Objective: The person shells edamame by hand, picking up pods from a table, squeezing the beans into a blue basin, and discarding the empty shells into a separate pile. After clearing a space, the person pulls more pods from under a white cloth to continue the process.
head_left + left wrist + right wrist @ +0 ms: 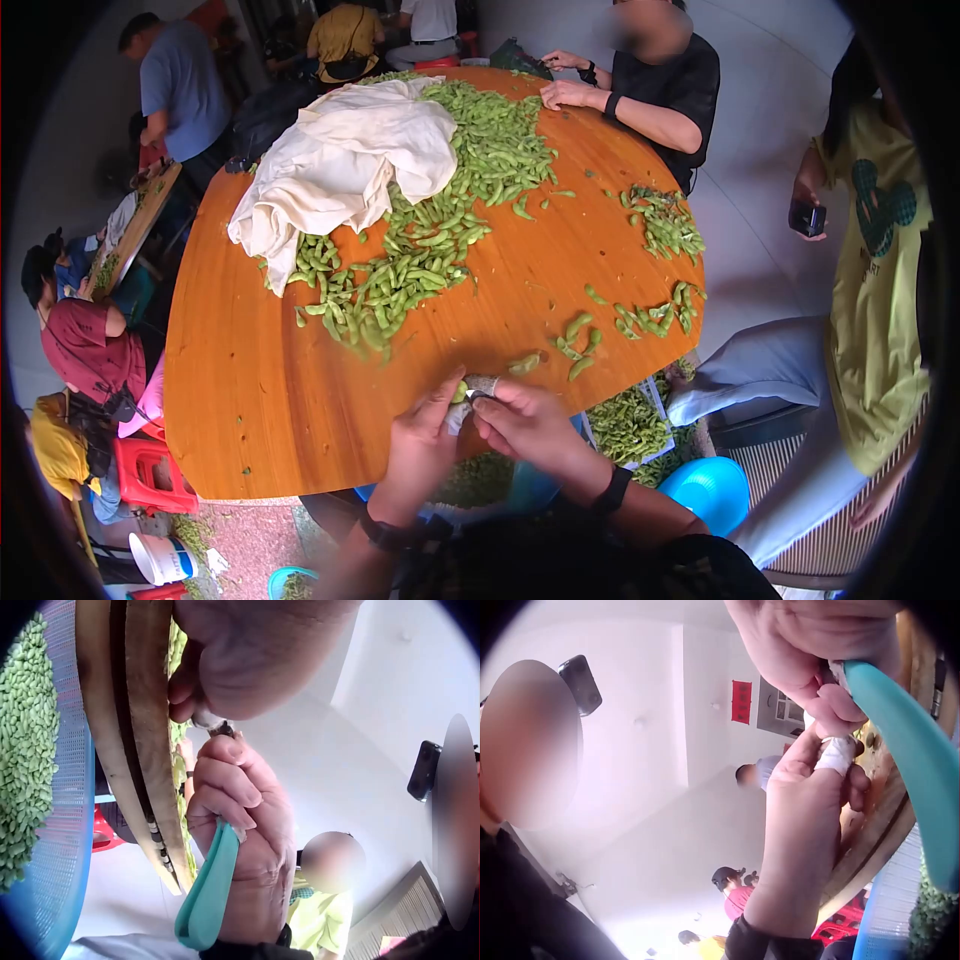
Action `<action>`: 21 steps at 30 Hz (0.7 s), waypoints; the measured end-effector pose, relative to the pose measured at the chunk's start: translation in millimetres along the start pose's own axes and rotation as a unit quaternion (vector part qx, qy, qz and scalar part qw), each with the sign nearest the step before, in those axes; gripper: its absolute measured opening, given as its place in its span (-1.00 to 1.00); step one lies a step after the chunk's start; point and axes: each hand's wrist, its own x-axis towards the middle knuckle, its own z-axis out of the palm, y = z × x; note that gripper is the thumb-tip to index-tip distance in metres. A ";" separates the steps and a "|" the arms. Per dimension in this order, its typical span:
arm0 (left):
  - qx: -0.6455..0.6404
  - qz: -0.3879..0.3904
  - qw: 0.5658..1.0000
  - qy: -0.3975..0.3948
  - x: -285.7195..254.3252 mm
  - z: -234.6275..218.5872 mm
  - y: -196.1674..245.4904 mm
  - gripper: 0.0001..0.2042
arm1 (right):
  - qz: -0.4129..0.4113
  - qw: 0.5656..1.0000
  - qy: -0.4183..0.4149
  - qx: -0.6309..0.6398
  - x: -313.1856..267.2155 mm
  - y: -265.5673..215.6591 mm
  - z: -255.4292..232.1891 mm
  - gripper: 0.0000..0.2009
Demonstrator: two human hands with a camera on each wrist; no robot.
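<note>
My left hand pinches a green bean pod over the near edge of the table. White wrapping covers one of its digits. Close against it, my right hand grips a tool with a teal handle; the handle juts out below the curled fingers in the left wrist view. A dark tip shows where the two hands meet, and the rest of the tool is hidden in the fist. Below the hands, a blue basket holds many shelled green beans.
Bean pods lie heaped on the round wooden table, partly under a white cloth. Smaller piles lie at the right. A person in black sits across; another in yellow is at the right, near a blue basin.
</note>
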 end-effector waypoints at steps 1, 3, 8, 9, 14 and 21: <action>-0.001 -0.001 1.000 -0.001 -1.1 -1.0 -1.6 -0.54 | 0.001 1.000 0.005 0.014 0.0 1.3 1.5 -0.84; -0.130 -0.120 0.983 -0.044 -4.3 -3.1 -5.3 -0.55 | 0.004 1.000 0.010 0.029 0.2 3.3 2.9 -0.85; -0.279 -0.171 0.943 -0.067 -1.7 -7.3 -2.4 -0.55 | 0.012 0.995 0.001 0.099 2.9 1.5 2.3 -0.86; -0.321 -0.178 0.928 -0.069 -1.8 -8.2 -2.9 -0.57 | 0.014 0.995 0.003 0.100 3.9 1.2 0.9 -0.86; -0.462 -0.266 0.841 -0.089 2.3 -18.3 -7.7 -0.62 | 0.061 0.987 -0.063 0.133 10.8 0.0 -16.7 -0.84; -0.437 -0.269 0.848 -0.130 11.5 -20.3 -7.4 -0.63 | 0.004 1.000 -0.009 -0.013 -0.1 -8.1 -0.4 -0.83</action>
